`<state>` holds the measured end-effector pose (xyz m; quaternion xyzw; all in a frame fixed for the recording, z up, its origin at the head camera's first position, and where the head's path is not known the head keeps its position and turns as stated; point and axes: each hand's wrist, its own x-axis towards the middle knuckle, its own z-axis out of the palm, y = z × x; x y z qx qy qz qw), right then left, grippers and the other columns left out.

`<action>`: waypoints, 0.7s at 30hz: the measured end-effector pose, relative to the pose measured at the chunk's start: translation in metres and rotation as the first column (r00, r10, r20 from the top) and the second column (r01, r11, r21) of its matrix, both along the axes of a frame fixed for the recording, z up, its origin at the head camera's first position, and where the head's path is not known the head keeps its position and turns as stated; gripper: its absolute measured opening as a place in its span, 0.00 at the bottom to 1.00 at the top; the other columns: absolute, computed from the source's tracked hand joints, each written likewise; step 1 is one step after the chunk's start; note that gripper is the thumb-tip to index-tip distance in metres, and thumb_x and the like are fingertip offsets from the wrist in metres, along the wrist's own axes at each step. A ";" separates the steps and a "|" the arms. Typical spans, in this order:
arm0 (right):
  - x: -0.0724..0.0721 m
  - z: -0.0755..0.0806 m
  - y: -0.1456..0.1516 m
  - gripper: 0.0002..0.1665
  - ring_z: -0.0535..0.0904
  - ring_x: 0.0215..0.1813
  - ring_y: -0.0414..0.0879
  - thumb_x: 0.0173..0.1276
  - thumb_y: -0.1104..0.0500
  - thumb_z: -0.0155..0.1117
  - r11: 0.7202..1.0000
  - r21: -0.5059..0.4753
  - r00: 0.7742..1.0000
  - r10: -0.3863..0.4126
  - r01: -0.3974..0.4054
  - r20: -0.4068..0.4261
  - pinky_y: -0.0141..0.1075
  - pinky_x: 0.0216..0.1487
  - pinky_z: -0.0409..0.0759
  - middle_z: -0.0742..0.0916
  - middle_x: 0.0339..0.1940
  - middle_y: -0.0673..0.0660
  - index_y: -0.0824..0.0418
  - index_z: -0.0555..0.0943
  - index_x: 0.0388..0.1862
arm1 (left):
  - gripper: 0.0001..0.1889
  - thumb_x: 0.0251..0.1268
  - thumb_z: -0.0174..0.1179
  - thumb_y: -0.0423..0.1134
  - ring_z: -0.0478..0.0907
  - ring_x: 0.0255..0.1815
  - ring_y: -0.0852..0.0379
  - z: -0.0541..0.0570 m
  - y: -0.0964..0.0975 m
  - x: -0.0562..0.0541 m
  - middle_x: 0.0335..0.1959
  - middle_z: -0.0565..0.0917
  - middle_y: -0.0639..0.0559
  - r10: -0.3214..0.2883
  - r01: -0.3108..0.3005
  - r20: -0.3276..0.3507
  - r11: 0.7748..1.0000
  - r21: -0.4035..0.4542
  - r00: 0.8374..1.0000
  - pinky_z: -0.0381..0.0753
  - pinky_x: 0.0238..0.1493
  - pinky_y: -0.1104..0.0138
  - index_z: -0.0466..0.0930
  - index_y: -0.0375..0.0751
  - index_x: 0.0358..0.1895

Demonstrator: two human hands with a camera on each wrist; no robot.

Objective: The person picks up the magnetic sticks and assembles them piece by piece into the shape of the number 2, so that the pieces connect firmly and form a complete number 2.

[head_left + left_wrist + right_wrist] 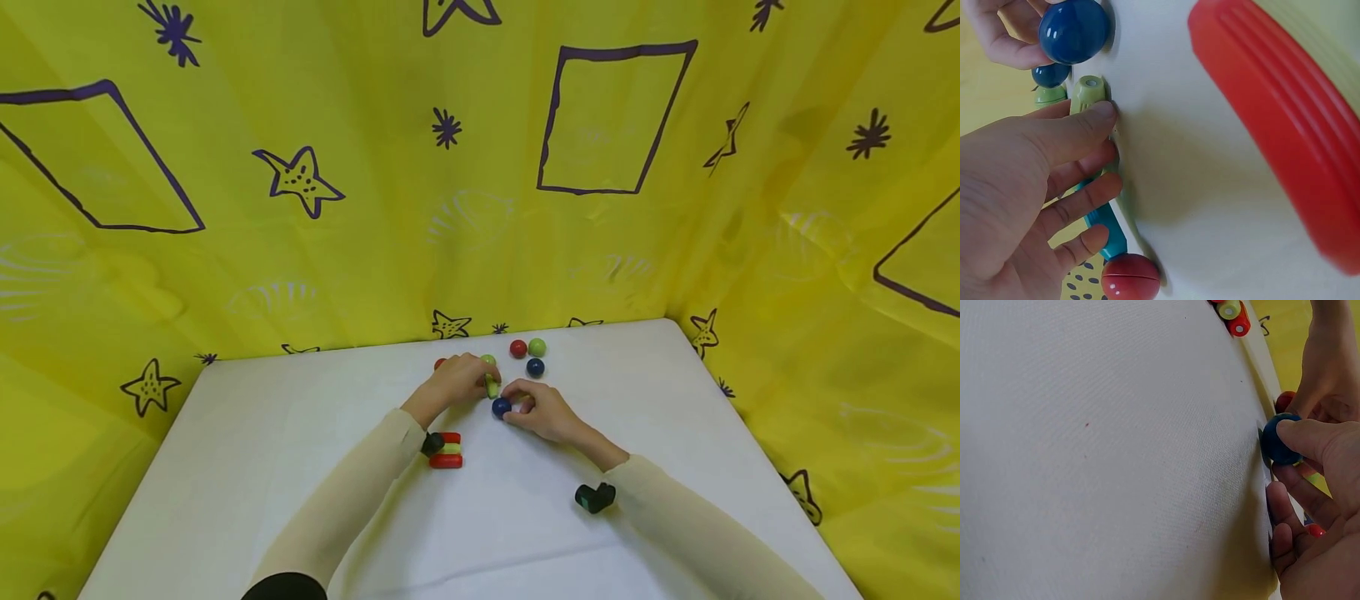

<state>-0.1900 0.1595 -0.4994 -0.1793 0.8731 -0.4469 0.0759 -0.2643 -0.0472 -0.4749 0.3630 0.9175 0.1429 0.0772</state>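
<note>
Left hand (pixel 457 381): thumb and fingers pinched on the pale-green bar (pixel 1088 94), at the white table (pixel 262 433). Right hand (pixel 546 410): thumb and finger pinched on the near blue ball (pixel 502 407), just beside that bar's end; couldn't tell if they touched.

Next out: near green ball (pixel 488 360) by the bar's far end, any join hidden by fingers. Teal bar (pixel 1110 231) ran from behind the left hand to the near red ball (pixel 1130 278), looked touching.

Further: far red ball (pixel 518 349), far green ball (pixel 537 347), far blue ball (pixel 536 367), loosely clustered toward the back edge. By the left wrist: back red bar (pixel 452 437), yellow-green bar (pixel 450 449), front red bar (pixel 446 461), side by side.

My read: partway. Teal bar plus near red ball probably joined; near blue ball unconfirmed. Unused: the three far balls, three side-by-side bars.

Count: six balls (2 red, 2 green, 2 blue), five bars (2 red, 1 yellow-green, 1 pale-green, 1 teal). Left hand may have hidden more.
</note>
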 end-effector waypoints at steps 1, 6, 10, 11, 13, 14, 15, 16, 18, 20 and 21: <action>0.000 0.000 0.000 0.18 0.76 0.34 0.44 0.66 0.60 0.75 1.000 0.002 1.000 -0.003 0.003 0.002 0.33 0.37 0.75 0.89 0.47 0.52 0.56 0.83 0.54 | 0.12 0.66 0.71 0.36 0.78 0.36 0.58 0.000 0.000 0.000 0.42 0.88 0.54 0.003 -0.003 0.003 1.000 0.004 1.000 0.80 0.47 0.64 0.89 0.46 0.52; 0.001 -0.001 0.000 0.18 0.77 0.35 0.44 0.66 0.60 0.75 1.000 0.012 1.000 -0.009 0.009 -0.003 0.33 0.39 0.76 0.89 0.48 0.52 0.56 0.83 0.54 | 0.12 0.66 0.70 0.35 0.79 0.40 0.57 0.000 -0.002 0.001 0.43 0.88 0.53 0.003 -0.005 0.042 0.999 0.049 0.999 0.81 0.52 0.62 0.89 0.44 0.52; 0.002 0.000 -0.001 0.18 0.77 0.36 0.44 0.67 0.61 0.75 1.000 0.023 1.000 -0.006 0.007 -0.010 0.34 0.40 0.76 0.89 0.48 0.53 0.56 0.83 0.54 | 0.13 0.67 0.70 0.34 0.79 0.40 0.57 -0.002 -0.005 -0.001 0.43 0.88 0.53 0.008 -0.018 0.090 0.995 0.103 0.996 0.81 0.51 0.63 0.88 0.44 0.53; 0.003 0.000 -0.001 0.18 0.77 0.37 0.44 0.67 0.61 0.75 1.000 0.026 1.000 -0.005 0.005 -0.011 0.34 0.40 0.77 0.89 0.48 0.54 0.56 0.83 0.55 | 0.13 0.67 0.69 0.33 0.78 0.39 0.57 -0.002 -0.006 -0.001 0.42 0.88 0.53 0.011 -0.023 0.102 0.993 0.118 0.995 0.81 0.50 0.64 0.88 0.44 0.53; 0.003 0.000 -0.001 0.18 0.77 0.38 0.44 0.67 0.61 0.74 1.000 0.029 1.000 0.000 0.001 -0.016 0.34 0.41 0.77 0.89 0.49 0.54 0.56 0.83 0.56 | 0.13 0.67 0.69 0.33 0.78 0.37 0.57 -0.003 -0.007 -0.002 0.41 0.87 0.53 0.013 -0.031 0.122 0.989 0.147 0.992 0.80 0.47 0.65 0.88 0.43 0.53; 0.003 0.000 -0.001 0.18 0.78 0.38 0.44 0.68 0.60 0.74 1.000 0.031 1.000 0.001 0.000 -0.020 0.34 0.42 0.77 0.89 0.49 0.54 0.56 0.83 0.56 | 0.13 0.67 0.69 0.33 0.77 0.36 0.57 -0.004 -0.008 -0.002 0.40 0.87 0.53 0.015 -0.036 0.132 0.986 0.160 0.991 0.80 0.46 0.65 0.88 0.43 0.53; 0.004 0.000 -0.001 0.19 0.78 0.39 0.44 0.68 0.61 0.74 0.999 0.033 1.000 0.002 -0.001 -0.023 0.34 0.42 0.78 0.89 0.49 0.55 0.56 0.83 0.56 | 0.13 0.67 0.69 0.32 0.77 0.36 0.57 -0.004 -0.008 -0.002 0.39 0.87 0.53 0.016 -0.041 0.143 0.984 0.174 0.990 0.80 0.45 0.65 0.88 0.43 0.53; 0.004 0.000 -0.001 0.19 0.78 0.39 0.44 0.68 0.61 0.74 0.999 0.034 1.000 0.002 -0.001 -0.026 0.34 0.43 0.78 0.89 0.50 0.55 0.56 0.83 0.56 | 0.13 0.67 0.69 0.32 0.77 0.35 0.58 -0.004 -0.009 -0.002 0.39 0.87 0.53 0.018 -0.047 0.153 0.981 0.187 0.988 0.80 0.45 0.66 0.88 0.42 0.53; 0.004 0.000 -0.001 0.19 0.79 0.39 0.44 0.68 0.61 0.74 0.999 0.037 0.999 0.002 -0.001 -0.033 0.34 0.43 0.78 0.89 0.50 0.55 0.56 0.83 0.57 | 0.13 0.67 0.69 0.31 0.77 0.35 0.58 -0.005 -0.010 -0.003 0.38 0.87 0.54 0.030 -0.069 0.183 0.975 0.211 0.983 0.80 0.45 0.66 0.88 0.42 0.53; 0.003 -0.001 -0.001 0.19 0.79 0.39 0.43 0.68 0.61 0.74 0.999 0.039 0.999 -0.001 0.003 -0.037 0.35 0.43 0.79 0.89 0.50 0.55 0.56 0.83 0.57 | 0.13 0.67 0.68 0.31 0.77 0.35 0.57 -0.006 -0.010 -0.004 0.37 0.86 0.54 0.047 -0.097 0.212 0.968 0.232 0.976 0.79 0.45 0.66 0.88 0.43 0.54; 0.003 -0.001 -0.001 0.19 0.79 0.39 0.43 0.68 0.61 0.74 0.999 0.040 0.999 -0.003 0.005 -0.040 0.35 0.43 0.79 0.89 0.50 0.55 0.56 0.83 0.56 | 0.14 0.67 0.68 0.31 0.77 0.36 0.57 -0.006 -0.011 -0.004 0.36 0.86 0.55 0.056 -0.111 0.226 0.964 0.241 0.973 0.79 0.45 0.66 0.88 0.43 0.54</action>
